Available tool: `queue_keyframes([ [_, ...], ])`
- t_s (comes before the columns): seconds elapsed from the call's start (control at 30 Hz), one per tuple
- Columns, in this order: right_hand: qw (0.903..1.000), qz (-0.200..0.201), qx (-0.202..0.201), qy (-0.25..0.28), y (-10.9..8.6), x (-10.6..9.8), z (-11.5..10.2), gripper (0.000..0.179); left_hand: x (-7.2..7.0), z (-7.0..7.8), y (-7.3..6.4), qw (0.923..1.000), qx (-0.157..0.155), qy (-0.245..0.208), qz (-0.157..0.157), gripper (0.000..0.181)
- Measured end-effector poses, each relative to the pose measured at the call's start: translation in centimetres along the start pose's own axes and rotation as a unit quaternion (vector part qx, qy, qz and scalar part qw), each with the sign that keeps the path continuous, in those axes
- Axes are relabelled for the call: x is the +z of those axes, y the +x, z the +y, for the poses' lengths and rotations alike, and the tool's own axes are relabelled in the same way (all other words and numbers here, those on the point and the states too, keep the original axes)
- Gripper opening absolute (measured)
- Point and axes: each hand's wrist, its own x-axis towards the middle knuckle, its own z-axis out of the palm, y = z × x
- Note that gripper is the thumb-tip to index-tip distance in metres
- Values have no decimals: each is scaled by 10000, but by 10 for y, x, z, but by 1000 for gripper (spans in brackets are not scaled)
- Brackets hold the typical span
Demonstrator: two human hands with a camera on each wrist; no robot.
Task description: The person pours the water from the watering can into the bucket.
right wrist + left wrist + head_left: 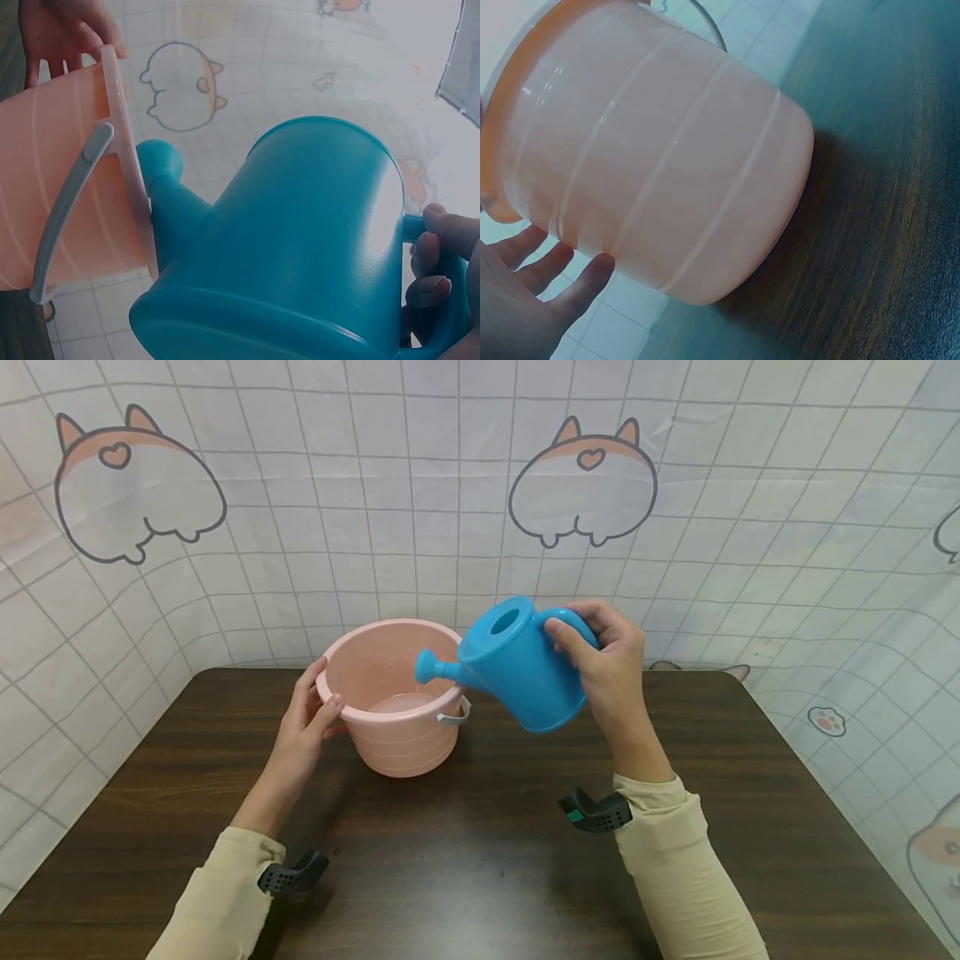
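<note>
A light blue watering can (525, 672) is held in the air by its loop handle, which my right hand (611, 656) grips. The can leans left, its spout and round rose (427, 667) reaching over the pink bucket's right rim. On the table stands the pink bucket (405, 747), ribbed around its wall. My left hand (303, 718) holds the bucket's left rim, with its fingers (585, 289) against the outer wall under the lip. A grey bail handle (71, 214) hangs down the bucket's side. No stream of water shows at the rose.
The dark wood table (480, 868) reaches back to a white grid-patterned curtain (420, 502) printed with cartoon animals. Black straps (600, 812) circle both wrists over cream sleeves.
</note>
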Motion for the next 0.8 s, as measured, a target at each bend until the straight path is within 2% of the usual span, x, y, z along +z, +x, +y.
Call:
queue_keyframes([
  [0.8, 10000, -32, 3, 22, 1, 0, -1, 21, 0, -1, 1, 10000, 14, 38, 45, 57],
])
